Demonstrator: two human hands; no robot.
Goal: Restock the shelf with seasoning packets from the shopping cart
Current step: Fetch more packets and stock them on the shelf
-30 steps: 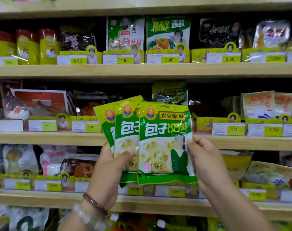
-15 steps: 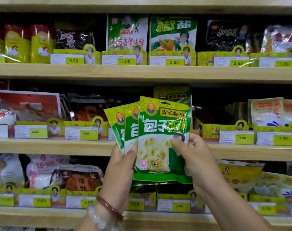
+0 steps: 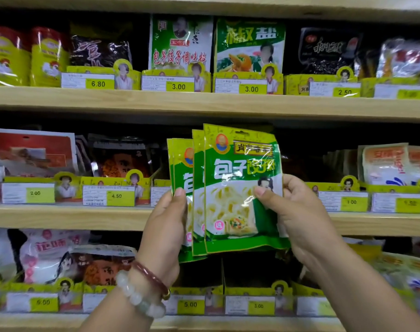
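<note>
Head cam, only 1 view here. A fanned stack of glossy green-and-white seasoning packets (image 3: 240,188) is held upright in front of the middle light-wood shelf board (image 3: 67,218), and I can count at least 3 of them overlapping. The left hand (image 3: 165,226) grips the stack's left edge, thumb on the front of the rear packets and fingers hidden behind. The right hand (image 3: 297,212) pinches the front packet's right edge, thumb pressed on its face near the little portrait and fingers curled round the back. So both hands are clamped on the packets, which fan out leftward from the front one.

The packet tops reach up close to the underside of the board above. Behind them, the bay over the middle board looks dark. To the stack's left on that board sits a yellow 4.50 price tag (image 3: 116,196).

Both forearms rise from below the middle board, and the left wrist wears a pale bead bracelet (image 3: 137,295) and a reddish-brown bangle (image 3: 153,276).
</note>
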